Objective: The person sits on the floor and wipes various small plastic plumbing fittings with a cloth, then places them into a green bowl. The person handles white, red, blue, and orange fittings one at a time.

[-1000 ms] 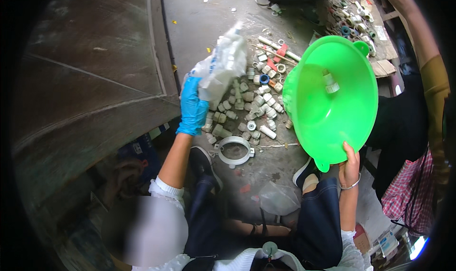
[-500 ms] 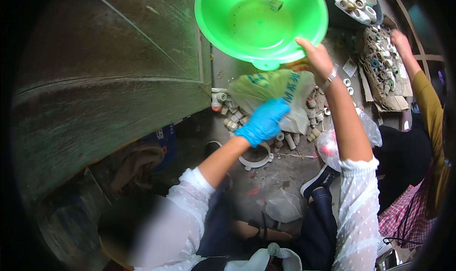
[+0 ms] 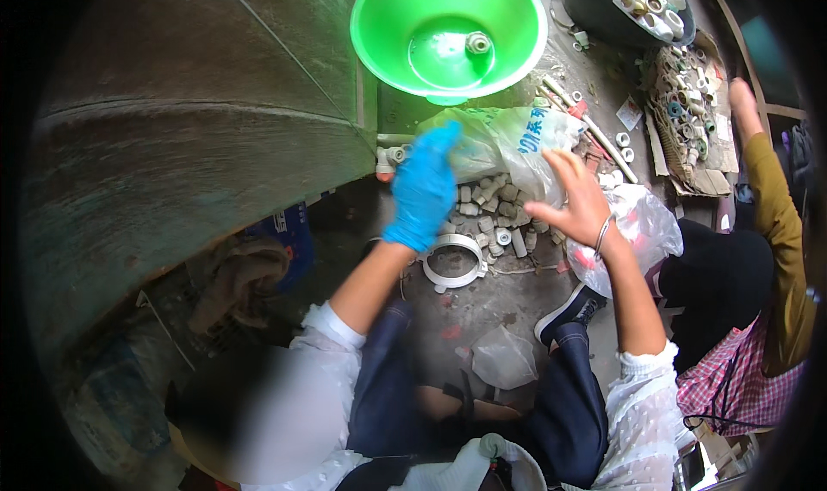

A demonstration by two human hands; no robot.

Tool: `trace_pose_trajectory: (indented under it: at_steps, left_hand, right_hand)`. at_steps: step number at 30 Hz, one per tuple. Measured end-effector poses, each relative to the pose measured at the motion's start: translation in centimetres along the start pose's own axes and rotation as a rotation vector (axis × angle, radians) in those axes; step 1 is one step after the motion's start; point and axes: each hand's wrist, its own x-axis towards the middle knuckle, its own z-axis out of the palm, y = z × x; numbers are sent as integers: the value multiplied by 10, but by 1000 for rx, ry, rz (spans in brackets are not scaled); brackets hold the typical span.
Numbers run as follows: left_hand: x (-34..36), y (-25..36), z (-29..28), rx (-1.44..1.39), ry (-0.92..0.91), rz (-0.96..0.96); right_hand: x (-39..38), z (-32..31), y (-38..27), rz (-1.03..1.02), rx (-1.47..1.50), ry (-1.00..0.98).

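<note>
Flanking the plastic bag [image 3: 517, 142]

Head view: gloved left hand [image 3: 425, 189] at the bag's left end, grip blurred, can't tell how open or whether it's holding! Bare right hand [image 3: 577, 200] spread wide, nothing in it, at the right side. The bag lies beside pipe fittings [image 3: 503, 238] on the floor [image 3: 500, 306], near the green basin [image 3: 386, 30].

The grey floor [image 3: 525, 306] carries pale pipe fittings [image 3: 492, 195], a white ring [image 3: 454, 282], a crumpled clear bag [image 3: 504, 358] and a green basin [image 3: 388, 47].
</note>
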Motion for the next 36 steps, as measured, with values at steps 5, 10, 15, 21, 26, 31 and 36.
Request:
trace_pose_trajectory:
  at_steps: [5,10,15,21,26,31,36]
  left_hand:
    - [21,-82,15,545,125,63]
    - [25,-95,36,481,-393,-96]
    - [4,-63,64,357,-394,107]
    - [1,-43,67,203,-172,-39]
    - [13,-28,21,111,6,-81]
    - [12,26,29,-79,-64,86]
    - [45,78,61,-294,-211,70]
  right_hand:
    - [-4,19,18,-63,-127,291]
    - [19,-10,15,295,640,508]
    - [17,-38,56,369,873,732]
    - [-6,-59,80,363,677,635]
    - [-61,-47,93,418,422,655]
    - [-105,-8,111,596,402,492]
    - [-67,15,105,576,335,411]
